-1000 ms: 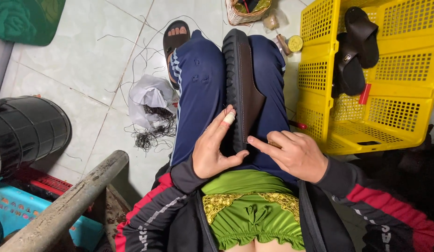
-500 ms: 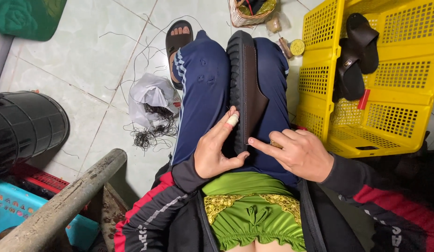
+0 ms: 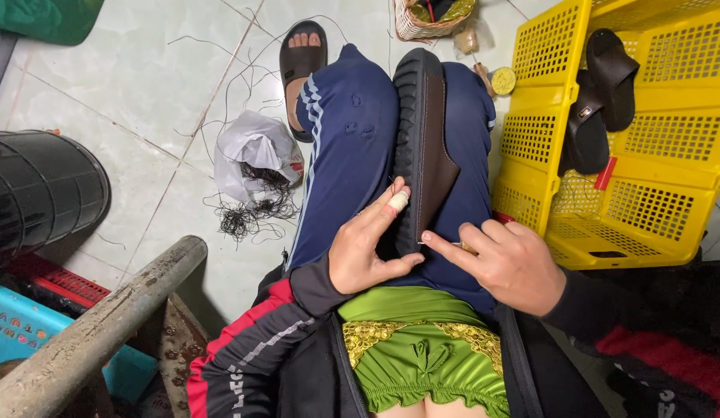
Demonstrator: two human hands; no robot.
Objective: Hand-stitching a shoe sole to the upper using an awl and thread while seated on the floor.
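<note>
Two hands meet on one shoe, and around them the floor is busy: at the far left a black ribbed drum [image 3: 42, 193] stands over a blue crate [image 3: 19, 325], with a rusty pipe [image 3: 97, 333] slanting across the near corner; further in, a white plastic bag [image 3: 255, 151] spills a tangle of black thread scraps [image 3: 252, 213] onto the pale tiles. The left hand [image 3: 368, 251] rests on the navy-trousered thigh, its fingers curled against the shoe's near end, the bandaged forefinger [image 3: 396, 203] pressed to the sole's edge. The brown shoe [image 3: 426, 147] lies lengthwise between the knees, toe pointing away, its black ridged sole [image 3: 406, 124] turned to the left. The right hand [image 3: 507, 267] has its forefinger stretched to the heel while the other fingers fold loosely — something thin seems pinched among them, though I cannot tell what. The shoe looks light, with a stiff, grippy rubber sole and a softer, smoother upper — the sole's ridged rim would seem the surest place to grip. At the right, yellow plastic crates [image 3: 646, 155] hold black sandals [image 3: 600, 101].
</note>
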